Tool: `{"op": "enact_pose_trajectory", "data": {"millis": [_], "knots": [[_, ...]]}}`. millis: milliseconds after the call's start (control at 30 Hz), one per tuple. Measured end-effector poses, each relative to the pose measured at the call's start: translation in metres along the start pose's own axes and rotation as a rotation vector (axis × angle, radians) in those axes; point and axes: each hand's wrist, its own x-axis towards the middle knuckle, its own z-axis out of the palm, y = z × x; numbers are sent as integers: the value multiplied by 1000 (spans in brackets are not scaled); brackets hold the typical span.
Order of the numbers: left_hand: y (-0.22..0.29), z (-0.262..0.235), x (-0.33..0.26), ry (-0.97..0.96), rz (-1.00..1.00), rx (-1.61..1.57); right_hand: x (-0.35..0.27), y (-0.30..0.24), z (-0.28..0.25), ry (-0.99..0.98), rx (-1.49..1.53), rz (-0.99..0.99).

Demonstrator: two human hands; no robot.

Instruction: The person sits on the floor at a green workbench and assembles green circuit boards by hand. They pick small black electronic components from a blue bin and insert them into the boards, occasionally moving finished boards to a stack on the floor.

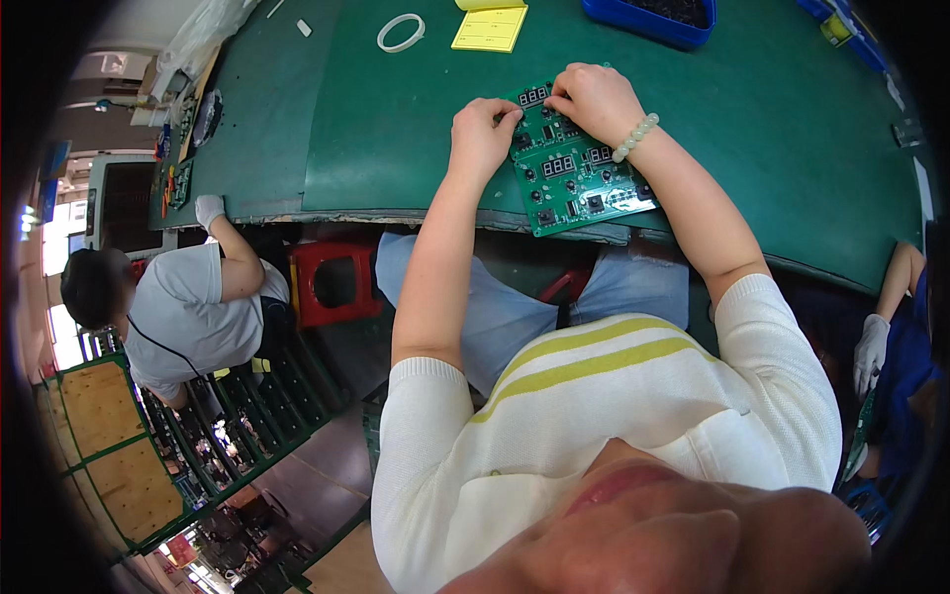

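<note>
A green circuit board lies by the table's near edge, its lower part reaching over that edge. It carries several black digit displays, such as the one at its top and one near its middle, with small round and square black parts around them. At the board's upper left edge, my left hand is closed, thumb and fingertips pinched on the rim beside the top display. My right hand, a bead bracelet on its wrist, curls over the upper right corner. Its fingertips pinch together by the same display; what they grip is hidden.
On the green table lie a white ring, a yellow note pad and a blue bin of small dark parts. Gloved co-workers sit at left and right. A red stool stands left.
</note>
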Motion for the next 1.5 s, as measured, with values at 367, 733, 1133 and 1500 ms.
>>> {"op": "enact_pose_trajectory", "data": {"millis": [367,733,1133,1500], "knots": [[1,-2,0,-32,-123,-107,12,-4,-8,-137,-64,-15],[82,9,5,271,251,-372,15,67,-7,-251,2472,25],[110,36,21,232,393,201,7,57,24,-549,2867,-44],[87,2,25,279,113,-314,3,18,-9,-87,2422,626]]}}
